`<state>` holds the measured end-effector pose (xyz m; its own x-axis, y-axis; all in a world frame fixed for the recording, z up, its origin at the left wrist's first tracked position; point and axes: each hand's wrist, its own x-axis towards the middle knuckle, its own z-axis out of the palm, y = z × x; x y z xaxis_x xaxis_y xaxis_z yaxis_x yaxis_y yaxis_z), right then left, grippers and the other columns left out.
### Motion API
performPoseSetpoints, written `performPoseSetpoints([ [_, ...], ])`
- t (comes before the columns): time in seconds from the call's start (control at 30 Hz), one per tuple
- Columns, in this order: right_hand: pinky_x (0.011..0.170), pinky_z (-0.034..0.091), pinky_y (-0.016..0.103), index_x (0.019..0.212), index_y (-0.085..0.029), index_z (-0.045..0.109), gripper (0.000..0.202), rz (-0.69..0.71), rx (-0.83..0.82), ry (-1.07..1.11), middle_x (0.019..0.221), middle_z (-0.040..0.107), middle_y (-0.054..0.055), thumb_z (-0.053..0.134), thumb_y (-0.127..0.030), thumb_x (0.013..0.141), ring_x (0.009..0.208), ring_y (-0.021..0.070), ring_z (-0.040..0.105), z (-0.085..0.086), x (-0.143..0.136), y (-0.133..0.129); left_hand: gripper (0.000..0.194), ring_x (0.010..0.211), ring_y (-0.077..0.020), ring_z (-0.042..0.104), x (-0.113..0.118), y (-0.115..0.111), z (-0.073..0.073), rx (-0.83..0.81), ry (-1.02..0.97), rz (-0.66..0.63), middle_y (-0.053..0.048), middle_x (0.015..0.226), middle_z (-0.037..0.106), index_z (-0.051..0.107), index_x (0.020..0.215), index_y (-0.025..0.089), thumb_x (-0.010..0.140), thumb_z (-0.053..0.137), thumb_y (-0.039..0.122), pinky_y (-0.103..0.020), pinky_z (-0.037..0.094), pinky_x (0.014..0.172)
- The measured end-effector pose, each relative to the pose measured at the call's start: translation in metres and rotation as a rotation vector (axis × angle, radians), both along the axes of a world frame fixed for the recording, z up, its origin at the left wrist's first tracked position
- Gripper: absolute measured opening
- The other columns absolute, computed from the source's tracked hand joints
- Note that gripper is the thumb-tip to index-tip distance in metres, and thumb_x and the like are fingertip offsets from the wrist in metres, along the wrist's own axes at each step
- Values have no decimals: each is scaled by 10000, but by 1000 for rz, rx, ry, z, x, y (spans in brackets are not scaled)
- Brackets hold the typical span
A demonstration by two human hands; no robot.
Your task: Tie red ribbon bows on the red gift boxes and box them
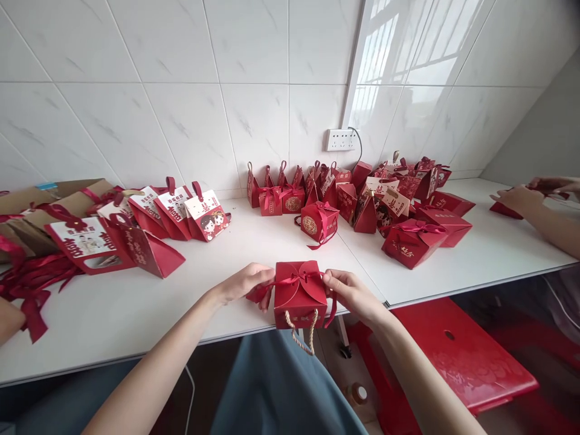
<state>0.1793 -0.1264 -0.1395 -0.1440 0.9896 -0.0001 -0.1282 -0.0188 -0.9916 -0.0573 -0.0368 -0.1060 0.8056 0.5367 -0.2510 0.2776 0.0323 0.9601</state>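
Note:
A red gift box [301, 293] with curved top flaps sits at the table's front edge, its twisted rope handle [299, 341] hanging down in front. A red ribbon [290, 280] crosses the box top and is looped at its middle. At the box's left side my left hand [251, 283] pinches one ribbon end. My right hand [348, 291] pinches the other end by the right top corner, and a loose tail hangs below it.
Behind stands a small red box with a bow [319, 221]. Many red boxes line the wall, with triangular ones [208, 215] at left. Loose ribbons [34, 281] lie far left. A co-worker's hands [521, 199] are at right, above a red stool [466, 356].

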Motion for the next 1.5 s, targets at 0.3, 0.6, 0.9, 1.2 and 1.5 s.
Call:
performPoseSetpoints([
  [0.3,605,380,232,663,-177,538,351,-5,16,20,626,521,-33,627,-487,802,592,106,471,-6,1,0,428,490,-102,413,-3,-2,1,78,62,59,29,492,437,509,544,173,733,636,535,-238,261,483],
  [0.6,648,408,260,667,-171,584,397,-15,19,-96,659,568,-2,606,-546,796,631,133,503,-5,11,-2,499,430,-65,226,-9,-5,-1,-12,-40,68,98,458,268,514,690,183,660,629,668,-238,180,459],
  [0.9,592,375,246,631,-177,551,430,-47,78,-195,620,524,-16,540,-556,835,576,118,451,7,3,-6,202,451,-84,491,-11,-18,16,364,88,166,42,601,519,584,765,201,811,590,397,-232,389,527],
  [1.2,598,341,263,622,-178,554,419,-36,100,-240,618,501,-15,526,-528,849,589,123,409,9,8,-4,357,581,-151,558,-5,-19,11,83,-5,239,-32,651,570,550,588,180,809,548,460,-249,402,513],
  [1.5,548,303,256,538,-184,496,413,70,66,59,549,409,-40,623,-477,800,526,102,338,-9,12,1,425,557,-93,369,-5,-18,-26,-4,-201,216,38,587,406,349,554,183,811,544,460,-238,295,538],
])
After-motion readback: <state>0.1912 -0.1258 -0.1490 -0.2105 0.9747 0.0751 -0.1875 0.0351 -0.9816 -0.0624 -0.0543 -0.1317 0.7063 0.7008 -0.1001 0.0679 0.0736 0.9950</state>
